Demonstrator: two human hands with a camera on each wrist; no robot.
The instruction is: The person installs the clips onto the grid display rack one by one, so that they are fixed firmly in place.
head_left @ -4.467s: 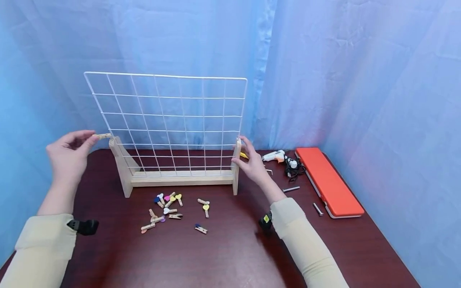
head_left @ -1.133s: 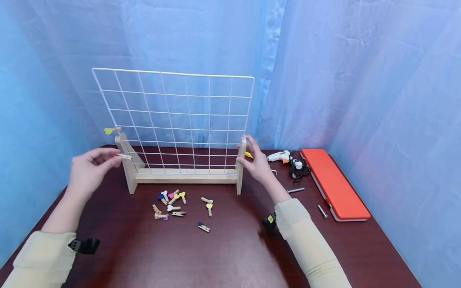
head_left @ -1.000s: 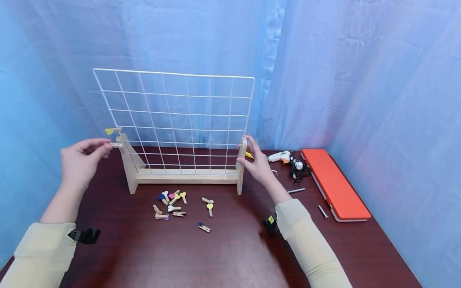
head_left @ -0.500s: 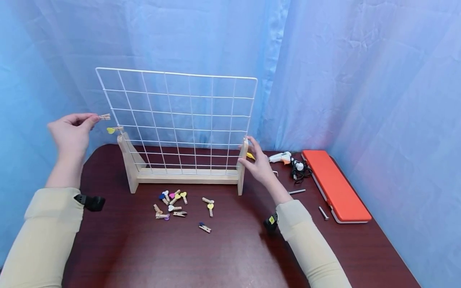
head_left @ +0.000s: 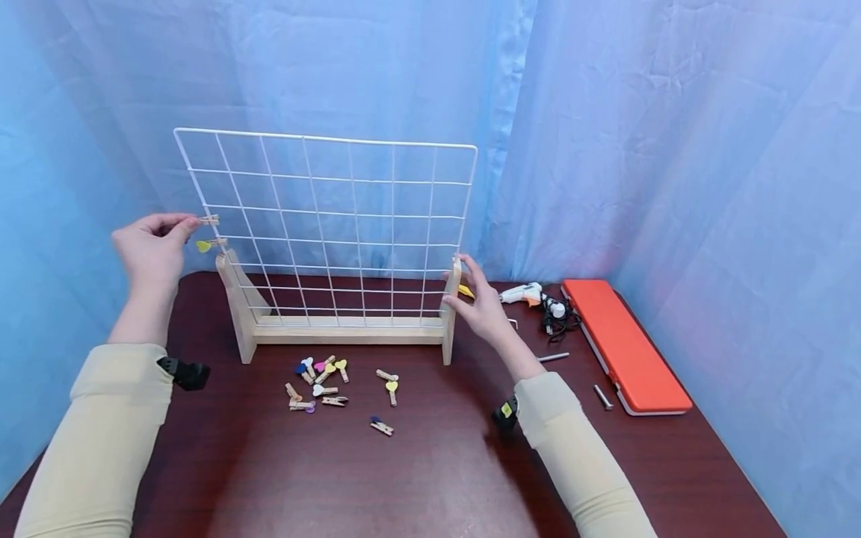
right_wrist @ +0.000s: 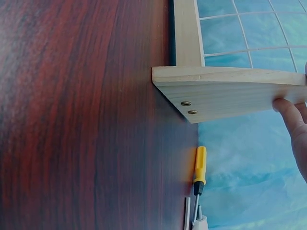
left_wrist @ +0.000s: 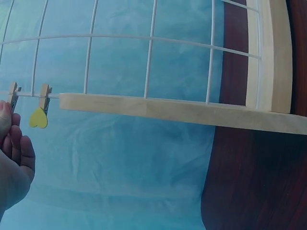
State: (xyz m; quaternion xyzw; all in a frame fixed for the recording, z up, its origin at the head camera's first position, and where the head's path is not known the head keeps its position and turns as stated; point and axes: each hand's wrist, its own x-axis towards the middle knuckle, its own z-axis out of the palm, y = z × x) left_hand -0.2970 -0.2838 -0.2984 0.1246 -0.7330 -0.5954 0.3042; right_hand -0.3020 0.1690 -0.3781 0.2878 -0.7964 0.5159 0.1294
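Note:
My left hand pinches a small wooden clothespin between thumb and fingers. The tip of that clothespin is at the left edge wire of the white wire grid. Just below it, a clothespin with a yellow heart is clipped on the same wire; the left wrist view shows both pins side by side. The grid stands in a wooden stand. My right hand grips the stand's right side panel near its top, the thumb against the wood.
Several heart clothespins lie scattered on the dark wood table before the stand. At right are a red case, a white glue gun, a coiled black cable and a bolt. A yellow-handled screwdriver lies behind the right panel.
The yellow-heart clothespin, pinched by my left hand at first, is now clipped on the edge wire. With another clothespin, the left hand has risen and come to that wire. The right hand keeps its grip.

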